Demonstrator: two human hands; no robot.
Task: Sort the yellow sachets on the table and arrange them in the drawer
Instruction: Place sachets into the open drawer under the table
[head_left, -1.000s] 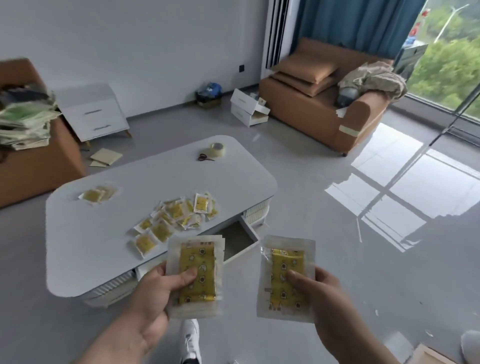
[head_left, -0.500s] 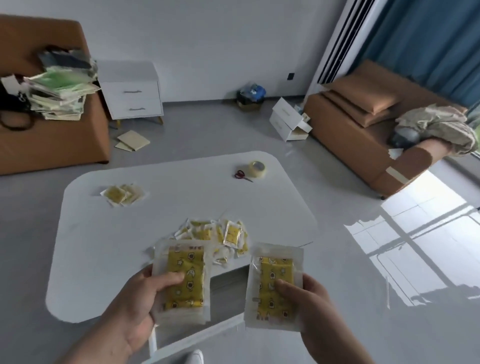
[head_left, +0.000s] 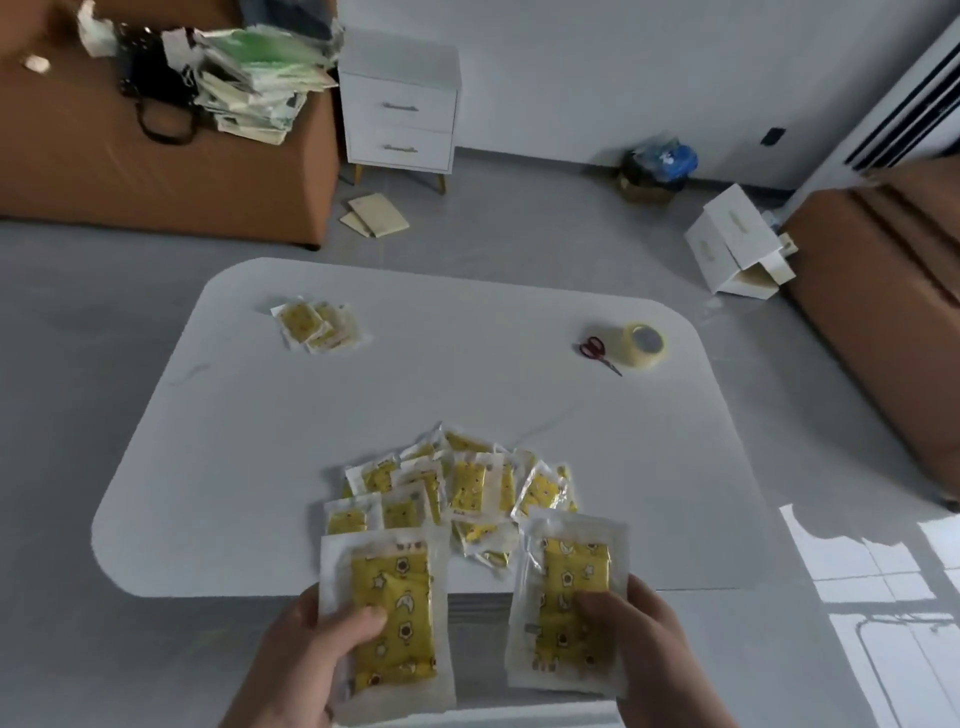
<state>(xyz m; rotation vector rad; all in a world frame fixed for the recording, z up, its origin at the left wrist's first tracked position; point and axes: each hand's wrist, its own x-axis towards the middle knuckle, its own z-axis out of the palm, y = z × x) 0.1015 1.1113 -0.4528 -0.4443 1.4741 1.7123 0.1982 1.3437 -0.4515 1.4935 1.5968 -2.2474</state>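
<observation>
My left hand (head_left: 317, 654) pinches one sachet (head_left: 392, 618), thumb on its yellow face, held just off the counter's (head_left: 415, 389) near edge. My right hand (head_left: 644, 644) pinches a second sachet (head_left: 569, 597) beside it, not touching. The pile (head_left: 457, 488) lies at the near edge, just beyond both. A small stack (head_left: 317, 325) sits toward the far left corner, and scissors (head_left: 597, 353) and tape (head_left: 644, 345) toward the far right, with wide counter between.

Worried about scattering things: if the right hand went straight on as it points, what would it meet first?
Likely the loose sachet pile on the table, though the right hand may pass above it.
</observation>
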